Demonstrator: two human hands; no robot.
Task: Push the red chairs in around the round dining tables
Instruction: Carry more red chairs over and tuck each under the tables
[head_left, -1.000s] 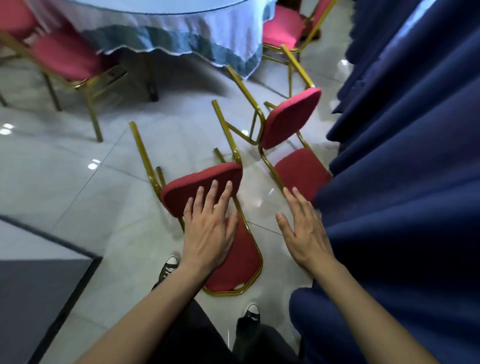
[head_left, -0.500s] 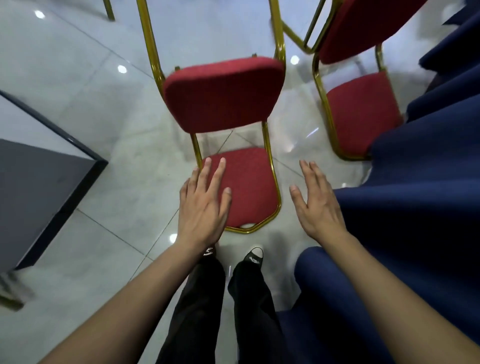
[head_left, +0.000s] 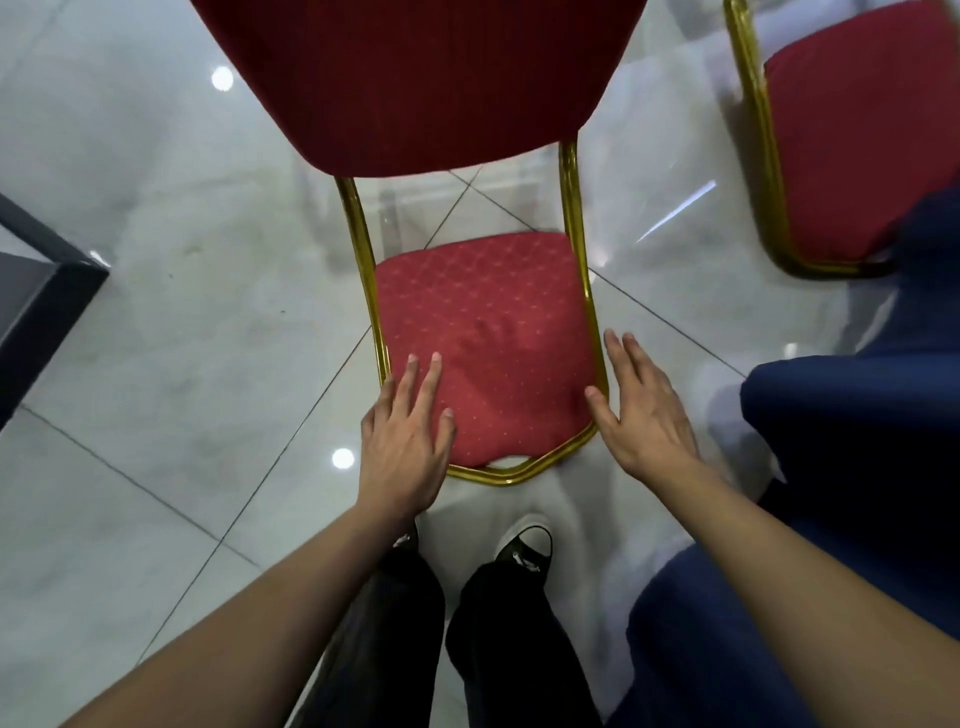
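Observation:
A red chair (head_left: 483, 332) with a gold metal frame stands right below me, its red backrest filling the top of the view and its patterned seat in the middle. My left hand (head_left: 405, 441) reaches down with straight fingers over the seat's left front corner. My right hand (head_left: 641, 410) is spread flat beside the seat's right front edge, thumb at the gold rail. Neither hand grips anything. A second red chair (head_left: 852, 150) stands at the upper right. No round table is in view.
Dark blue draped cloth (head_left: 852, 467) hangs along the right side, close to my right arm. A dark raised platform edge (head_left: 47, 301) juts in at the left. My feet in black shoes (head_left: 524, 545) stand on glossy white floor tiles just behind the chair.
The view has tilted down and closer to the chair. Both hands have dropped from backrest height to the seat's front corners. The table has left the view.

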